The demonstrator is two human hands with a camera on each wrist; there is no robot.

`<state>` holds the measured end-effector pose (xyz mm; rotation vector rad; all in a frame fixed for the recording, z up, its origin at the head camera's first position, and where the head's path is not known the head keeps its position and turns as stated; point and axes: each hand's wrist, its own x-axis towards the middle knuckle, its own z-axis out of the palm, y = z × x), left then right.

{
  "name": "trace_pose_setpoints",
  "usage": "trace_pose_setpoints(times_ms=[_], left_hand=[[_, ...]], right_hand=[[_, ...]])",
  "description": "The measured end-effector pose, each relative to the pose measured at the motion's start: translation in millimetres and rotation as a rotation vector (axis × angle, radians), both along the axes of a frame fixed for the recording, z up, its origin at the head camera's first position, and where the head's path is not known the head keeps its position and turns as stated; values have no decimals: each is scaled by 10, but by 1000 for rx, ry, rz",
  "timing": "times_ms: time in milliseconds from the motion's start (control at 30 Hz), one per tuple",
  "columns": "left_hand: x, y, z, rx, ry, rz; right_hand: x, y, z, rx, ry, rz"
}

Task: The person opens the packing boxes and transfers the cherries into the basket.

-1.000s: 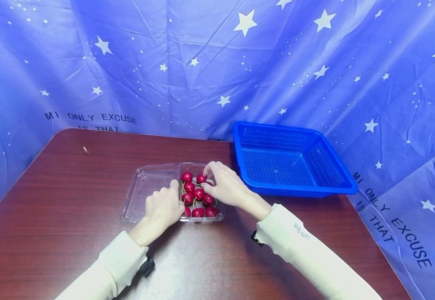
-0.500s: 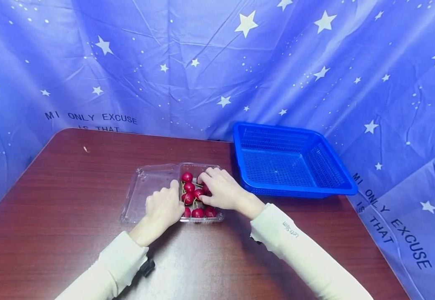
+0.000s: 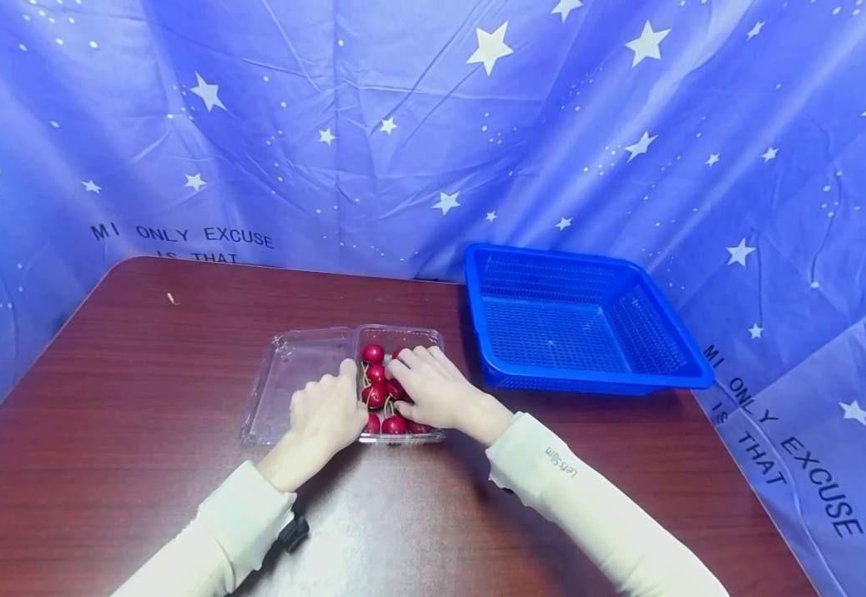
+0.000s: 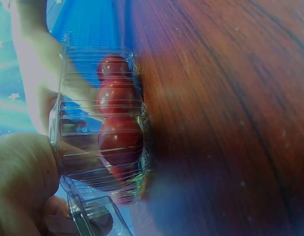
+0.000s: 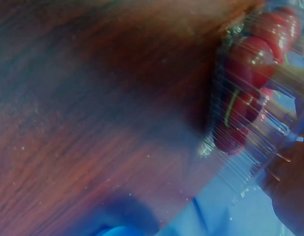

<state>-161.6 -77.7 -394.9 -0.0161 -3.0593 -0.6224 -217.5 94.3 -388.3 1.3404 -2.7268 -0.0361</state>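
A clear plastic clamshell box lies open on the table, its lid folded out to the left. Inside are several dark red cherries with green stems. My left hand grips the box along the hinge side; in the left wrist view its fingers wrap the plastic edge. My right hand reaches in over the right side, fingers and thumb apart among the cherries. It covers several of them in the head view. Through the ribbed wall, the right wrist view shows cherries beside its fingers.
A blue perforated basket stands at the back right, close to the table's edge. A small pale scrap lies on the brown table at the far left. Blue star-printed cloth hangs behind and around the table.
My right hand has moved from the far right corner of the box nearer to me, over other cherries. The left hand and the box stay where they were.
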Motion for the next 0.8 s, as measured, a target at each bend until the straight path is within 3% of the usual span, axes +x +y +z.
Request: trace_pose_setpoints(times_ms=[233,433,800], left_hand=[[-7,12,-15,-6,3,3],[-8,13,-22,-2,0,6],[4,21,-13,-2,1,6]], right_hand=[[7,-1,-59,6,62,24],[13,-9,-70,-4,48,38],[28,-34,-82,69,73,38]])
